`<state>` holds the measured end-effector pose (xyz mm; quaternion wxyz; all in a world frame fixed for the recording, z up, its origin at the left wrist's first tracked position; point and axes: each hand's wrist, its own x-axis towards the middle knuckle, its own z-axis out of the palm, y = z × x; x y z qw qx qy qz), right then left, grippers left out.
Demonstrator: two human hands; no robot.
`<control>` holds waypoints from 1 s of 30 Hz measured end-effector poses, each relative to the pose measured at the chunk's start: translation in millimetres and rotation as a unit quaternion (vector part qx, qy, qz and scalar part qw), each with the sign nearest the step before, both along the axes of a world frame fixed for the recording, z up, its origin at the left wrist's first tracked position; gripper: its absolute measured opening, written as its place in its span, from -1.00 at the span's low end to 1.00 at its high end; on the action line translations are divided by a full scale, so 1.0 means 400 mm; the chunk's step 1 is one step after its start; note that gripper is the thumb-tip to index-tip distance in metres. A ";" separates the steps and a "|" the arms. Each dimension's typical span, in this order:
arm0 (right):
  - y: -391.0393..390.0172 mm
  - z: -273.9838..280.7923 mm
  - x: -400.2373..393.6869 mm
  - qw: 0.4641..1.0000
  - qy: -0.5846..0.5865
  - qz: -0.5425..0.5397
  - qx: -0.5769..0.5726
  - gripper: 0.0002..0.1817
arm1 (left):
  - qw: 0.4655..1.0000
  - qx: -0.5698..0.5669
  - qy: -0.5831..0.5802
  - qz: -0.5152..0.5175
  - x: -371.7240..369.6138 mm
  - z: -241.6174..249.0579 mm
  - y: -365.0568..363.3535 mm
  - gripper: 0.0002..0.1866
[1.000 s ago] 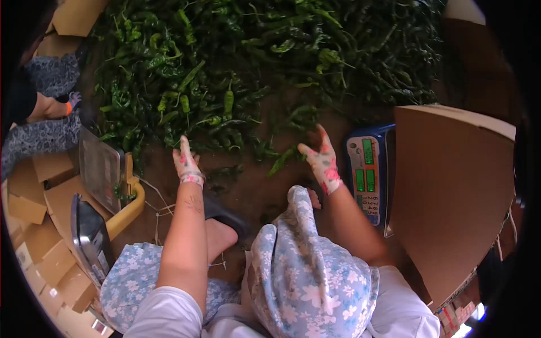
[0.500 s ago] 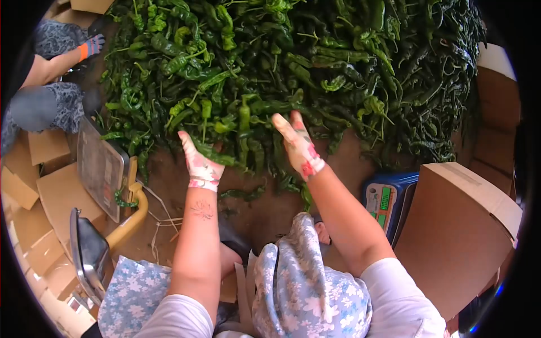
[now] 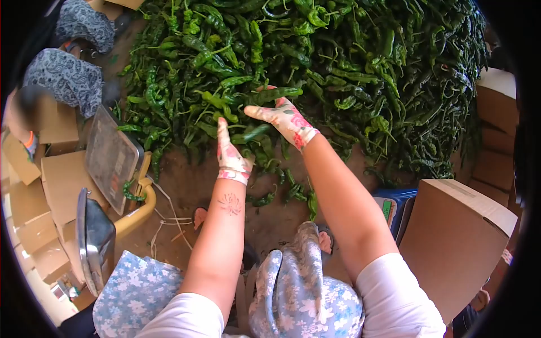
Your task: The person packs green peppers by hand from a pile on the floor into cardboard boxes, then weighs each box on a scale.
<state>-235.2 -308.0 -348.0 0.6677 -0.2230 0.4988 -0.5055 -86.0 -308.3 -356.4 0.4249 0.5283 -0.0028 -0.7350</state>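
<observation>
green pepper heap (image 3: pixel 315 62): spread across the floor's far side. our left hand (image 3: pixel 230 155) and right hand (image 3: pixel 282 119), both gloved, fingers spread, scoop its near edge. risk: loose peppers slipping between spread fingers, rolling toward the cardboard box (image 3: pixel 456 236).

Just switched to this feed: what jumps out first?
A huge heap of green peppers fills the top of the view. Both gloved hands are in its near edge: the left hand at the fringe, the right hand laid over a few peppers. A cardboard box stands at lower right, and a metal scale sits at left.
</observation>
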 end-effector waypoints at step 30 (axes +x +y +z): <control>1.338 1.088 -0.354 0.842 0.364 -0.388 -0.087 -0.66 | 0.643 -0.216 0.265 -0.685 -0.565 0.976 0.746 -0.67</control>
